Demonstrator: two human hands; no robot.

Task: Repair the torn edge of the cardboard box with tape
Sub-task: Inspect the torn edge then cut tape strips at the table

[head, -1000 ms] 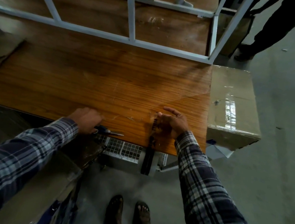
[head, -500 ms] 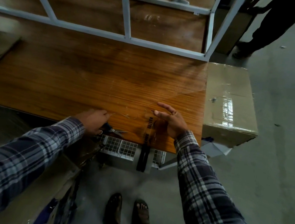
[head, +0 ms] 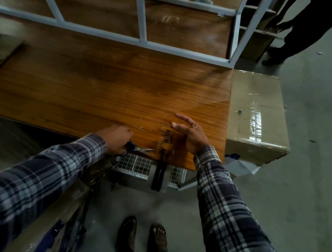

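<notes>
Head view: left grip (head: 115, 138) clutching scissors (head: 144, 149), right grip (head: 189, 132) spread beside tape (head: 166, 144).

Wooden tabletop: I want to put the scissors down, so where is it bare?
The brown wooden tabletop is bare between the white metal frame and the left hand. Crowded near the right hand, clear printed tape strip and taped cardboard box.
</notes>
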